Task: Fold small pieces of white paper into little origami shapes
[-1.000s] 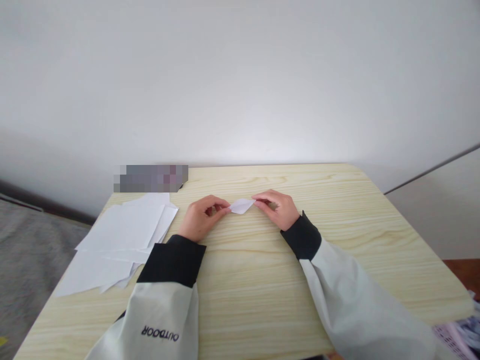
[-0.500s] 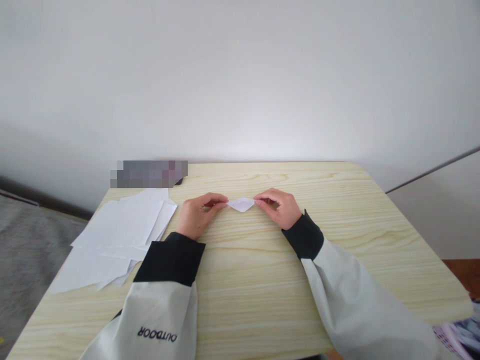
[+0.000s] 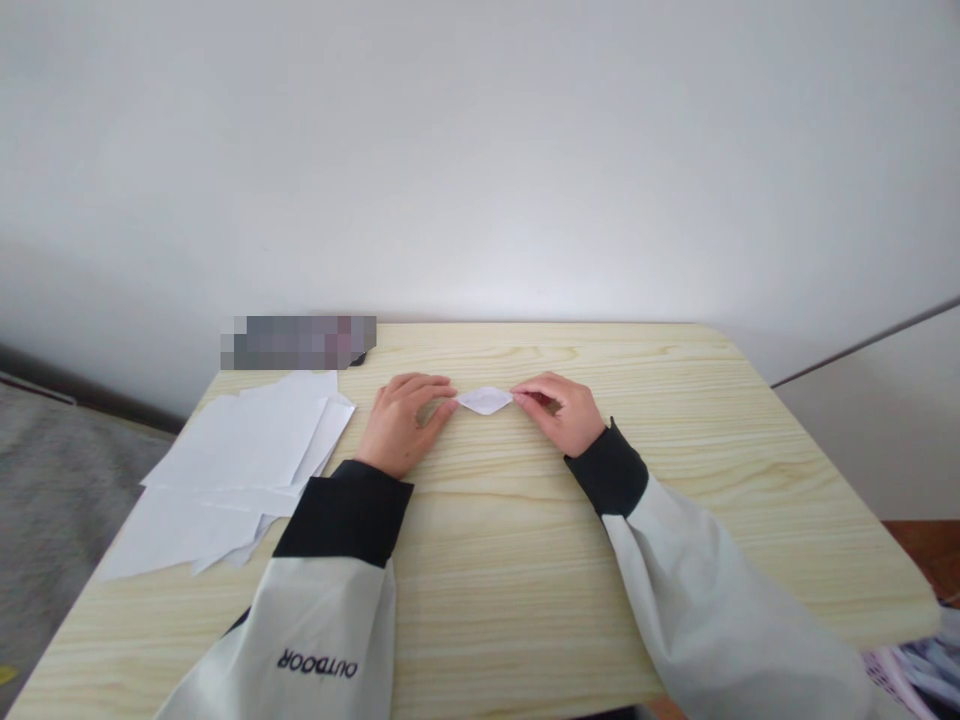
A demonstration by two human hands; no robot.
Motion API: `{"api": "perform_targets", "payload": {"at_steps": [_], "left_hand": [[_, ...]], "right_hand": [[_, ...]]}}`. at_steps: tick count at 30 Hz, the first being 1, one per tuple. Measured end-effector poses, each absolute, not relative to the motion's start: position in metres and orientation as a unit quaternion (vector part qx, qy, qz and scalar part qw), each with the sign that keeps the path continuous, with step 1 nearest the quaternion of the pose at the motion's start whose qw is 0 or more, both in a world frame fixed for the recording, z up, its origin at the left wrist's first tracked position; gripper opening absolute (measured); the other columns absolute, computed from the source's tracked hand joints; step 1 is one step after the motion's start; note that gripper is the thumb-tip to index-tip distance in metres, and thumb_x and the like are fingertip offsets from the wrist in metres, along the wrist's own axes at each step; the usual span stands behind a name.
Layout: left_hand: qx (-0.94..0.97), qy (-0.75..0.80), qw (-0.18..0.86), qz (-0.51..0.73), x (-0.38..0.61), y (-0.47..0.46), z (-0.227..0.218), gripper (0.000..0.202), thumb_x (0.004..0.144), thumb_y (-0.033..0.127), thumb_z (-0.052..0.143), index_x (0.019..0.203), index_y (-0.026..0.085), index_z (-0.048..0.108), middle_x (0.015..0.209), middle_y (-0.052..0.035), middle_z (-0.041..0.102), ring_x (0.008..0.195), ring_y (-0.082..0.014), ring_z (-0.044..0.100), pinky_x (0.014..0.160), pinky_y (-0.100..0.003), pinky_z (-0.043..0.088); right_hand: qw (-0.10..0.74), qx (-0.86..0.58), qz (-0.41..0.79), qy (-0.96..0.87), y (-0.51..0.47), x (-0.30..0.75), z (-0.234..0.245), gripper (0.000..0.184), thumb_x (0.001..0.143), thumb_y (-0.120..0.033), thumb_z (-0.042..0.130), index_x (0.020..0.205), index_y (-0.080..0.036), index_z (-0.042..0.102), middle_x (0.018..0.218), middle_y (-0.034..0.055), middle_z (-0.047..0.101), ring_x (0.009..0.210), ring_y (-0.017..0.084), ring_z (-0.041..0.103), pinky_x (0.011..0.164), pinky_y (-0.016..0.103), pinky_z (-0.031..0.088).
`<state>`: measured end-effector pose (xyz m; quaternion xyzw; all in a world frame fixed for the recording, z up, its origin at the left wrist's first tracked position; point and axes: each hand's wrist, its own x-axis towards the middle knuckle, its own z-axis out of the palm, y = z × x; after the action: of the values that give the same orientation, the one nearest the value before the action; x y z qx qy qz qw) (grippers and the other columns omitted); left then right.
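Note:
A small white folded paper [image 3: 485, 401], diamond-shaped with a shallow hollow, is between my hands over the middle of the table. My right hand [image 3: 562, 412] pinches its right corner between thumb and fingertips. At the left corner, my left hand [image 3: 403, 422] has its thumb apart from the fingers, and the gap between them is visible. The thumb tip is at or very near the paper's corner; whether it touches I cannot tell.
Several loose white sheets [image 3: 240, 440] overlap along the left side of the wood-grain table [image 3: 495, 600]. Behind them lies a blurred-out dark object [image 3: 296, 343] near the white wall [image 3: 525, 160]. Patterned cloth [image 3: 919, 665] shows at the lower right.
My left thumb and fingers have parted from their pinch on the paper's left corner. My right hand keeps its pinch, and the paper has barely shifted.

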<state>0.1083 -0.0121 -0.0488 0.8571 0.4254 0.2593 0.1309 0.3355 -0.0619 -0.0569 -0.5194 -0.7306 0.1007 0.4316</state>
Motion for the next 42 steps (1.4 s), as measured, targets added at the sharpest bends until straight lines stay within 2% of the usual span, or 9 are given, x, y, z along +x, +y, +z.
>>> {"api": "perform_targets", "payload": {"at_steps": [4, 8, 13, 16, 22, 25, 32, 42], "left_hand": [[0.888, 0.415, 0.090, 0.177, 0.108, -0.014, -0.050, 0.037, 0.088, 0.040, 0.047, 0.118, 0.024, 0.060, 0.137, -0.0051, 0.050, 0.129, -0.0262, 0.039, 0.107, -0.047, 0.029], [0.898, 0.412, 0.068, 0.140, 0.109, -0.015, -0.051, 0.042, 0.090, 0.041, 0.042, 0.128, 0.025, 0.052, 0.145, -0.0050, 0.039, 0.135, -0.0243, 0.031, 0.111, -0.046, 0.023], [0.897, 0.411, 0.062, 0.149, 0.113, -0.018, -0.053, 0.042, 0.091, 0.041, 0.041, 0.127, 0.023, 0.053, 0.143, -0.0061, 0.041, 0.135, -0.0249, 0.032, 0.112, -0.047, 0.020], [0.900, 0.401, 0.075, 0.156, 0.117, -0.020, -0.053, 0.040, 0.091, 0.039, 0.040, 0.125, 0.024, 0.054, 0.141, -0.0057, 0.044, 0.134, -0.0255, 0.034, 0.111, -0.051, 0.018], [0.903, 0.386, 0.078, 0.173, 0.121, -0.018, -0.054, 0.039, 0.090, 0.039, 0.040, 0.120, 0.021, 0.058, 0.139, -0.0070, 0.047, 0.132, -0.0251, 0.037, 0.111, -0.047, 0.023], [0.900, 0.390, 0.069, 0.181, 0.123, -0.019, -0.055, 0.039, 0.090, 0.037, 0.040, 0.119, 0.020, 0.059, 0.138, -0.0078, 0.048, 0.132, -0.0259, 0.037, 0.111, -0.047, 0.023], [0.897, 0.392, 0.077, 0.189, 0.124, -0.019, -0.054, 0.038, 0.089, 0.037, 0.041, 0.117, 0.020, 0.060, 0.136, -0.0084, 0.050, 0.130, -0.0266, 0.039, 0.110, -0.049, 0.025], [0.898, 0.395, 0.072, 0.183, 0.124, -0.018, -0.054, 0.039, 0.090, 0.037, 0.040, 0.118, 0.020, 0.060, 0.137, -0.0080, 0.049, 0.131, -0.0261, 0.038, 0.110, -0.047, 0.024]], "right_hand": [[0.437, -0.548, 0.072, -0.709, -0.057, 0.358, -0.061, 0.016, 0.085, -0.027, 0.056, 0.085, -0.019, 0.070, 0.085, 0.0063, 0.071, 0.073, 0.016, 0.065, 0.064, 0.027, 0.051], [0.482, -0.663, 0.036, -0.572, -0.053, 0.424, -0.070, 0.021, 0.081, -0.033, 0.058, 0.086, -0.017, 0.070, 0.086, 0.0072, 0.072, 0.072, 0.018, 0.065, 0.067, 0.031, 0.053], [0.467, -0.745, 0.006, -0.476, -0.061, 0.512, -0.077, 0.027, 0.077, -0.034, 0.059, 0.090, -0.014, 0.070, 0.080, 0.0087, 0.071, 0.064, 0.018, 0.065, 0.065, 0.031, 0.052], [0.456, -0.768, -0.011, -0.449, -0.066, 0.549, -0.076, 0.023, 0.075, -0.031, 0.060, 0.086, -0.014, 0.070, 0.077, 0.0083, 0.070, 0.062, 0.018, 0.063, 0.067, 0.032, 0.051], [0.449, -0.804, -0.018, -0.389, -0.071, 0.598, -0.071, 0.018, 0.074, -0.020, 0.061, 0.086, -0.010, 0.070, 0.078, 0.0128, 0.070, 0.051, 0.013, 0.057, 0.056, 0.028, 0.045], [0.452, -0.814, -0.018, -0.363, -0.074, 0.607, -0.071, 0.019, 0.075, -0.018, 0.059, 0.087, -0.009, 0.070, 0.080, 0.0149, 0.070, 0.049, 0.012, 0.055, 0.054, 0.028, 0.043], [0.466, -0.812, -0.033, -0.348, -0.074, 0.604, -0.074, 0.013, 0.071, -0.015, 0.062, 0.082, -0.013, 0.069, 0.076, 0.0112, 0.068, 0.052, 0.011, 0.055, 0.062, 0.027, 0.043], [0.480, -0.811, -0.058, -0.330, -0.075, 0.598, -0.078, 0.026, 0.067, -0.020, 0.067, 0.092, -0.011, 0.067, 0.084, 0.0148, 0.068, 0.055, 0.012, 0.053, 0.063, 0.029, 0.044]]}}
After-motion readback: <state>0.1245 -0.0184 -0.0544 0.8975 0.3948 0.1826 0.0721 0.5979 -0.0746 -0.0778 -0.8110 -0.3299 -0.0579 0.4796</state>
